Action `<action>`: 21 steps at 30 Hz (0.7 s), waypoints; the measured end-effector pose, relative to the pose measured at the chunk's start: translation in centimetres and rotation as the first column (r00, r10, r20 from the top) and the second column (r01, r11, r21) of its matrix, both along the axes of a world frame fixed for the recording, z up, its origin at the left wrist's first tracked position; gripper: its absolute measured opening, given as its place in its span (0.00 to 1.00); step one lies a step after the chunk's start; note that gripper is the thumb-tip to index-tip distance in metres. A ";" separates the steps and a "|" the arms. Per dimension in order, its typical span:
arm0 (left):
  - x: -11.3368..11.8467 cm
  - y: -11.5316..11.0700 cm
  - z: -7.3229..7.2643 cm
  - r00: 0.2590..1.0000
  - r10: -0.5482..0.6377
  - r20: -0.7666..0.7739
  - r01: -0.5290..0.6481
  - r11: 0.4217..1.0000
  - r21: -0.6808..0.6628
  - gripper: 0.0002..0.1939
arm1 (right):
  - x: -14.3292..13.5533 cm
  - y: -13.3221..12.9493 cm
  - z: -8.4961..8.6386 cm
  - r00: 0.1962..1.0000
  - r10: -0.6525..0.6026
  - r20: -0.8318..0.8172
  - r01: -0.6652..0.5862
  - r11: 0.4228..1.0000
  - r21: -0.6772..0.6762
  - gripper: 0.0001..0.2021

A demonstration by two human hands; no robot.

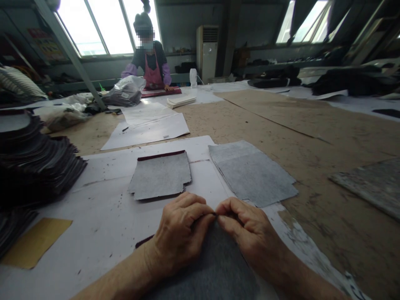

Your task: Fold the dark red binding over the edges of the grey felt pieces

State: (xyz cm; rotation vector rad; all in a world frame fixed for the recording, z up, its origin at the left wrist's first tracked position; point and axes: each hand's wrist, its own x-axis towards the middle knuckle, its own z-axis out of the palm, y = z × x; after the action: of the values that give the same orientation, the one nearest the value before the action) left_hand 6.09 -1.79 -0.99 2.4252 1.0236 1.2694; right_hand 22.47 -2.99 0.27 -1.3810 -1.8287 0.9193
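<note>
A grey fabric piece (218, 266) with a dark edge lies close in front of me, partly under my hands. My left hand (184, 229) pinches its far edge between thumb and fingers. Right beside it, my right hand (242, 221) pinches the same edge, and the fingertips of both hands almost meet. Just beyond is another grey fabric piece (161, 175) with a dark red strip folded along its far side. To its right rests a small pile of plain grey fabric pieces (253, 171).
Tall stacks of dark fabric pieces (37, 162) stand at the left, near a yellow-brown card (37, 243). White paper sheets (150, 129) cover part of the brown table surface (281, 112). Across the table a person in a pink apron (153, 73) works beside a plastic bag (125, 91).
</note>
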 end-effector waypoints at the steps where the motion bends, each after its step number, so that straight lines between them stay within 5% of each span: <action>1: 0.0 0.0 -0.2 1.000 0.006 -0.013 -0.005 0.999 0.038 0.04 | 0.1 0.0 0.1 1.000 0.013 -0.027 -0.014 0.999 -0.032 0.06; 5: -0.2 0.1 -0.7 0.996 0.052 -0.066 -0.047 0.995 0.086 0.03 | 0.3 0.1 0.4 0.989 0.075 -0.126 -0.088 0.991 -0.103 0.09; 10: -0.4 0.1 -0.6 0.996 -0.019 -0.085 0.024 0.999 0.046 0.04 | 0.1 0.2 0.2 0.998 0.023 -0.063 -0.030 0.993 -0.115 0.08; 18: -0.8 -0.3 0.0 0.993 -0.086 -0.081 0.086 0.996 0.001 0.04 | 0.4 -0.5 -0.8 1.000 -0.020 0.022 0.014 0.968 0.252 0.08; 21: -0.7 -0.4 -0.2 0.994 -0.056 -0.096 0.064 0.994 0.089 0.05 | 0.6 -0.6 -0.8 1.000 0.012 -0.004 -0.011 0.971 0.237 0.07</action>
State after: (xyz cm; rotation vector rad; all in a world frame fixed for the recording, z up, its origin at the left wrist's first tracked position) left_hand 5.39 -2.16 -1.23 2.5866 0.9270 1.2193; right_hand 23.05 -3.61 -0.58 -1.2197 -1.8762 0.6831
